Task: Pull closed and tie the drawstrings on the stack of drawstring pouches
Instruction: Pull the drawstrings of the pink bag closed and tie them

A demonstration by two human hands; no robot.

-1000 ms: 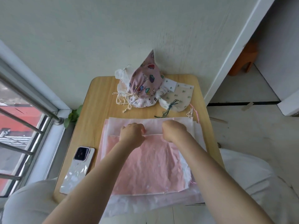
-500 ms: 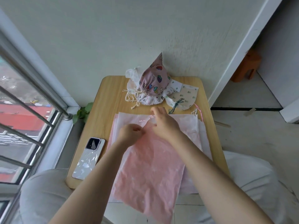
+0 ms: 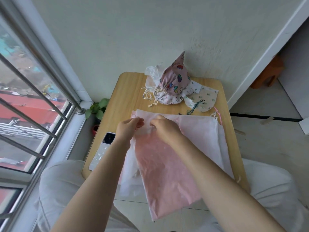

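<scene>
The pink pouch is a flat, thin, translucent pink bag lying tilted on top of the stack, its mouth at the far end and its near end hanging past the near edge of the table. Its mouth is not yet gathered. Beneath it lies the stack of pouches, flat white and pale pink sheets whose edges show to the right, far side and left. Pink and white drawstring ends protrude at the stack's far right corner. At the far side of the table sit the tied pouches: a printed pink one standing upright with cream cords knotted, white ones beside it, and a beige printed one with green cord to its right.
</scene>
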